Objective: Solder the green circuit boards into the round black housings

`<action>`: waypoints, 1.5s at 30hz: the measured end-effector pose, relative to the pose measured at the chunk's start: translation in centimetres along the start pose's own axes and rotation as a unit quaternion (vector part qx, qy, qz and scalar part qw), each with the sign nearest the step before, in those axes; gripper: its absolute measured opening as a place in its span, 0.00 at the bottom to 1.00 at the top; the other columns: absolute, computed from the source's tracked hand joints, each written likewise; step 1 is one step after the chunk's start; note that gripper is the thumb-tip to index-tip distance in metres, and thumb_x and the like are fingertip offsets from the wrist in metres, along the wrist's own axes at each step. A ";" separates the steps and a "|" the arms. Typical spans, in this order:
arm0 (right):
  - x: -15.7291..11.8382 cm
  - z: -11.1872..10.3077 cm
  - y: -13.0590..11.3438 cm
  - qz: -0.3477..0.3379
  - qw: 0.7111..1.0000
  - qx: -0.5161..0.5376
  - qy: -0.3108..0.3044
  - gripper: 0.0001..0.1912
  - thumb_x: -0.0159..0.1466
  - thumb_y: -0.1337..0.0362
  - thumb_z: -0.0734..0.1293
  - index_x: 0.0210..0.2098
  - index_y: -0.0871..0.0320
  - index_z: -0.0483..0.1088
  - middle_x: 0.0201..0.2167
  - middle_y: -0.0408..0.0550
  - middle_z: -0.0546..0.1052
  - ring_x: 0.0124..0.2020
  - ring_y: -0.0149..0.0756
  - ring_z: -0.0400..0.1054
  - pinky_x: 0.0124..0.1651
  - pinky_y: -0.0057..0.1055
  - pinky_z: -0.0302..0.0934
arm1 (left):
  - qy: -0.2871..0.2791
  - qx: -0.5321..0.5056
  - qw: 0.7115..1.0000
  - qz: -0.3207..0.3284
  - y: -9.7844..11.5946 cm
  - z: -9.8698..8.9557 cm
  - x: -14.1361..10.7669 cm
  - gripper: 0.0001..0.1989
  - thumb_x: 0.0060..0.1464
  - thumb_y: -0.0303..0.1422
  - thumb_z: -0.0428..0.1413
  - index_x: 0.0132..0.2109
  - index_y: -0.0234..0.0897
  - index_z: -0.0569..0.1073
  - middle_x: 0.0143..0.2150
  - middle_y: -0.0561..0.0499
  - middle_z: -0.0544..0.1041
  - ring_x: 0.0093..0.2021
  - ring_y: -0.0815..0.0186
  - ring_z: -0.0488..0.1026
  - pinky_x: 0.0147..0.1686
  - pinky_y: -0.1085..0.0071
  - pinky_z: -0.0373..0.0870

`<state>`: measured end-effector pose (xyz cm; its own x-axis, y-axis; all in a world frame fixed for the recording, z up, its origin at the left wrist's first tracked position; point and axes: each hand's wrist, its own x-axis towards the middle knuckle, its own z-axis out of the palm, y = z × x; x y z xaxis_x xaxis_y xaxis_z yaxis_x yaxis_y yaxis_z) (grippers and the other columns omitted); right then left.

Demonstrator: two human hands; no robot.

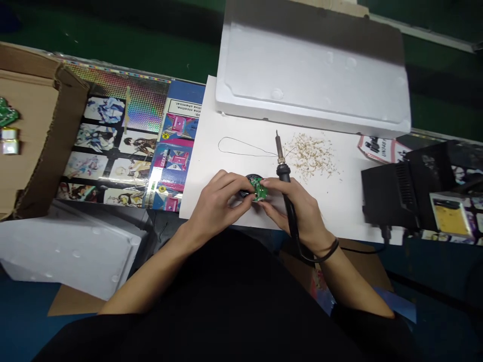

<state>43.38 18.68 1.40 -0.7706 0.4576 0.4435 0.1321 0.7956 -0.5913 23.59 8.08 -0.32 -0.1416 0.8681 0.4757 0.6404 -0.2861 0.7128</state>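
A small round green circuit board (260, 189) with a dark rim sits between my two hands, above the white sheet (202, 176). My left hand (221, 198) pinches its left side between thumb and fingers. From the right, the fingertips of my right hand (304, 211) grip the board's edge. That same hand also holds a black soldering iron (290, 206), whose metal tip points away from me, clear of the board. Beyond my hands lies a loop of thin wire (226, 152). A scatter of small tan bits (313, 156) is spread to the right of the iron's tip.
A big white foam box (313, 75) stands along the far side. On the right is a black soldering station (390, 193) with a cord. A cardboard box (32, 105) at left holds green boards and small silvery parts. Another foam box (71, 251) sits lower left.
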 end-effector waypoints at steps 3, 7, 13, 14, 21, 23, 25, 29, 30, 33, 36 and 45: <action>0.6 -0.2 0.8 -0.009 0.999 0.037 -0.012 0.25 0.69 0.71 0.74 0.63 0.52 0.68 0.55 0.52 0.80 0.57 0.45 0.76 0.57 0.44 0.74 | 0.010 -0.004 1.000 0.009 -0.3 0.3 0.0 0.04 0.65 0.25 0.63 0.46 0.37 0.77 0.44 0.49 0.81 0.46 0.63 0.77 0.48 0.64 0.71; 1.3 -0.1 1.8 -0.015 0.996 0.079 -0.025 0.24 0.69 0.70 0.73 0.62 0.53 0.68 0.57 0.53 0.79 0.58 0.44 0.76 0.60 0.44 0.74 | 0.002 0.001 0.999 0.032 -0.8 -0.1 0.4 0.05 0.65 0.25 0.63 0.47 0.36 0.78 0.46 0.48 0.82 0.47 0.63 0.76 0.48 0.64 0.72; 1.9 0.1 2.2 -0.027 0.995 0.093 -0.031 0.23 0.70 0.71 0.72 0.62 0.53 0.68 0.57 0.53 0.79 0.60 0.44 0.75 0.62 0.45 0.73 | -0.055 0.030 0.997 0.051 -0.8 -1.3 1.8 0.03 0.66 0.25 0.60 0.45 0.34 0.80 0.46 0.46 0.81 0.46 0.61 0.73 0.47 0.65 0.72; 1.8 0.1 2.1 -0.028 0.995 0.088 -0.029 0.22 0.70 0.70 0.72 0.61 0.54 0.69 0.57 0.53 0.79 0.60 0.44 0.75 0.62 0.45 0.73 | -0.060 0.035 0.996 0.048 -0.7 -1.3 1.9 0.04 0.66 0.24 0.60 0.44 0.34 0.80 0.46 0.46 0.81 0.45 0.61 0.72 0.47 0.65 0.72; 0.2 -0.8 -0.1 0.074 0.986 0.112 0.103 0.16 0.77 0.61 0.65 0.62 0.51 0.71 0.46 0.48 0.83 0.45 0.39 0.79 0.48 0.40 0.74 | -0.050 0.049 0.997 0.037 -0.4 -0.8 2.0 0.04 0.63 0.23 0.59 0.41 0.35 0.79 0.43 0.47 0.80 0.44 0.60 0.73 0.46 0.65 0.71; -0.5 -1.3 -0.8 0.110 0.960 0.190 0.172 0.19 0.76 0.56 0.65 0.64 0.49 0.69 0.39 0.45 0.81 0.32 0.35 0.74 0.34 0.35 0.70 | -0.050 0.047 0.997 0.035 -0.4 -0.8 2.0 0.05 0.63 0.23 0.59 0.41 0.35 0.79 0.43 0.47 0.80 0.44 0.60 0.73 0.46 0.65 0.71; -1.2 -1.8 -1.4 0.117 0.943 0.234 0.205 0.19 0.73 0.56 0.68 0.61 0.51 0.71 0.37 0.45 0.79 0.27 0.33 0.70 0.26 0.31 0.64 | -0.054 0.041 0.997 0.031 -0.4 -0.9 2.0 0.06 0.63 0.22 0.59 0.40 0.36 0.79 0.43 0.47 0.80 0.44 0.61 0.73 0.46 0.65 0.71; -2.8 -2.6 -2.6 0.094 0.966 0.140 0.199 0.13 0.67 0.67 0.72 0.51 0.56 0.77 0.32 0.46 0.80 0.26 0.34 0.74 0.24 0.29 0.68 | -0.068 0.011 0.998 0.013 -0.3 -1.3 2.3 0.05 0.63 0.22 0.59 0.41 0.34 0.79 0.43 0.47 0.80 0.45 0.62 0.74 0.47 0.66 0.71; -3.2 -2.7 -2.8 0.078 0.973 0.092 0.199 0.12 0.65 0.69 0.72 0.48 0.57 0.78 0.32 0.46 0.81 0.26 0.34 0.75 0.24 0.29 0.69 | -0.071 0.003 0.997 0.007 -0.2 -1.4 2.4 0.05 0.63 0.21 0.59 0.41 0.34 0.79 0.43 0.47 0.80 0.45 0.62 0.74 0.47 0.66 0.71; -3.7 -2.8 -3.2 0.040 0.982 -0.018 0.186 0.08 0.63 0.69 0.73 0.42 0.58 0.78 0.32 0.48 0.83 0.27 0.36 0.78 0.26 0.28 0.73 | -0.080 -0.009 0.997 -0.012 -0.1 -1.6 2.5 0.06 0.62 0.20 0.59 0.40 0.34 0.79 0.43 0.48 0.79 0.45 0.62 0.74 0.47 0.66 0.71; -3.7 -2.7 -3.2 0.019 0.985 -0.050 0.164 0.06 0.64 0.68 0.73 0.42 0.58 0.77 0.31 0.47 0.83 0.27 0.37 0.79 0.28 0.29 0.76 | -0.084 -0.009 0.996 -0.021 0.0 -1.6 2.6 0.06 0.62 0.20 0.59 0.40 0.34 0.79 0.43 0.48 0.80 0.45 0.62 0.74 0.47 0.66 0.70; -3.1 -2.5 -3.0 0.001 0.987 -0.067 0.146 0.05 0.65 0.69 0.72 0.41 0.59 0.76 0.32 0.45 0.83 0.27 0.33 0.79 0.31 0.26 0.76 | -0.081 0.001 0.997 -0.015 0.1 -1.5 2.6 0.06 0.61 0.20 0.59 0.40 0.34 0.78 0.43 0.48 0.79 0.44 0.62 0.73 0.46 0.66 0.70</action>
<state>46.89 15.86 3.47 -0.5602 0.5393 0.6288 0.2303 0.8305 -0.5071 22.13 9.71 1.75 -0.0375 0.9304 0.3646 0.6392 -0.2581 0.7244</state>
